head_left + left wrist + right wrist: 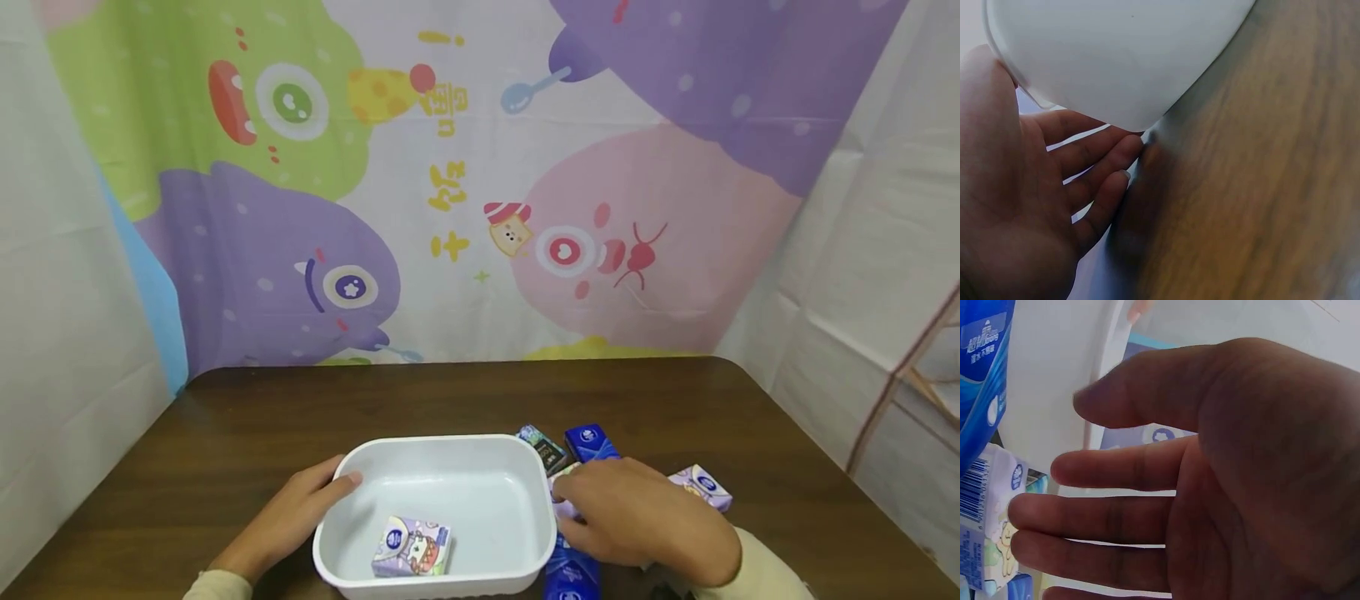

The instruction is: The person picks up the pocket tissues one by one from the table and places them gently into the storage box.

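Note:
My left hand (288, 512) grips the left rim of a white plastic tub (450, 439), thumb over the edge and fingers along the outside wall, as the left wrist view also shows. Inside the tub, toward its front, lies a purple cartoon tissue pack (412, 547). Just right of the tub, my right hand (645, 512) is over a group of tissue packs. In the right wrist view its fingers are spread fairly straight, with no object between thumb and fingers. Nearest its fingertips is a purple cartoon pack (999, 519), with a blue pack (982, 369) beside it.
Behind the right hand lie a blue pack (591, 442) and a dark patterned pack (545, 450). Another purple pack (705, 486) sits to its right. The brown wooden table (300, 400) ends at a cartoon-print cloth (450, 308), with pale cloth on both sides.

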